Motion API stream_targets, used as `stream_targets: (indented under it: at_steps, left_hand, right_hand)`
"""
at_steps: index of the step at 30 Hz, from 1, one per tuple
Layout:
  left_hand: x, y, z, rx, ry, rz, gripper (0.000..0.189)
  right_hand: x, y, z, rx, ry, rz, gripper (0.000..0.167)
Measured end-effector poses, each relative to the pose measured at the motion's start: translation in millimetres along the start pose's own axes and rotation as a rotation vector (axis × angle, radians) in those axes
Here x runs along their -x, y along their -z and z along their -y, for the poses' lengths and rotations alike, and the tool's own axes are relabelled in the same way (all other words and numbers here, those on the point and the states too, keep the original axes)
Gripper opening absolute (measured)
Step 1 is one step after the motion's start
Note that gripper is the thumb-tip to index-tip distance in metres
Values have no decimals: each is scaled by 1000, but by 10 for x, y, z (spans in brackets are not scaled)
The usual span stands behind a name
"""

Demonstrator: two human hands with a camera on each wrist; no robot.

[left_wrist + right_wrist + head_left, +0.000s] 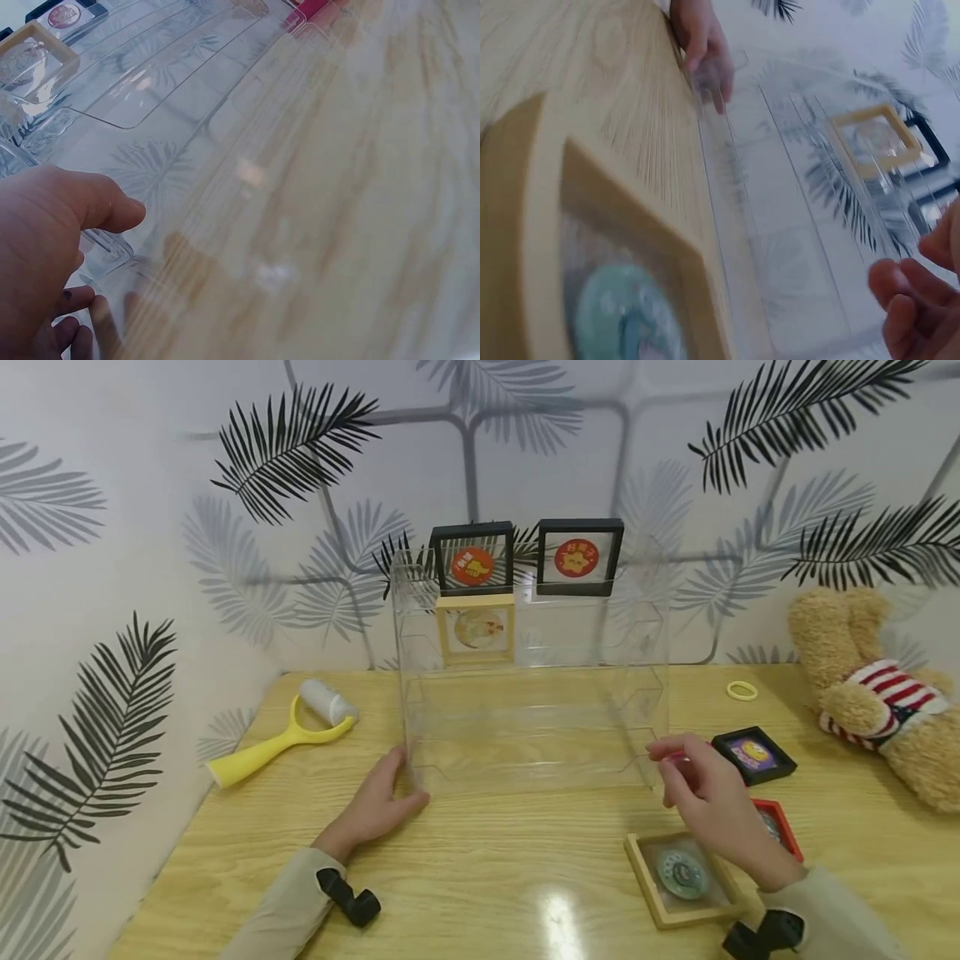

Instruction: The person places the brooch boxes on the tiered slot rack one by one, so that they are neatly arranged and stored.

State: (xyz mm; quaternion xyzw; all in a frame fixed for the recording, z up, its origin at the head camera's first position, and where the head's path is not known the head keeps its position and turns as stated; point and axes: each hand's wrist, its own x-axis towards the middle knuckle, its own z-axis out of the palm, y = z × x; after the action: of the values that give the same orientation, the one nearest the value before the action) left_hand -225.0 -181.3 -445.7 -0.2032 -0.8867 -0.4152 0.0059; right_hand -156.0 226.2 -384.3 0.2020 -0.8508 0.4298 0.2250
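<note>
A clear acrylic display rack [517, 774] with stepped ledges stands in the middle of the table. My left hand [378, 810] holds its lower left corner, thumb in front and fingers along the outer side. By the rack's lower right side hovers my right hand [708, 802], fingers loosely bent and nothing seen in them. Two black display frames [472, 566] with round red pictures stand on the top ledge. Under the left one is a light wooden frame [476, 631]. Another wooden frame [681, 870], with a round green piece inside, lies below my right hand.
To the right lie a black frame with a purple picture [752, 754], a red frame [780, 828] partly behind my hand, and a yellow ring [742, 691]. A teddy bear [862, 693] lies at the far right. A yellow-handled lint roller [281, 739] lies at the left.
</note>
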Motion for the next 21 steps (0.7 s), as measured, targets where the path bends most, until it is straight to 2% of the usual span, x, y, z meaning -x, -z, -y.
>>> stream_targets:
  at_steps: [4,7,10,16,18,21]
  left_hand:
    - [5,-8,4,-6,6,-3,74]
    - [2,-15,18,-4,4,0,75]
    - [-15,-30,34,-5,3,2,75]
    - [-10,-23,41,4,4,-3,75]
    - [-7,-21,39,-3,5,0,75]
    - [-8,-24,38,-8,5,6,75]
  right_hand:
    - [142,163,-133,-46,-102,173,21]
    - [199,289,-226,-104,-132,332,23]
    - [226,410,-300,-113,-107,469,34]
    - [238,543,-411,-66,44,632,63]
    - [252,582,-435,-73,43,685,70]
    - [275,639,-451,-100,-19,769,75]
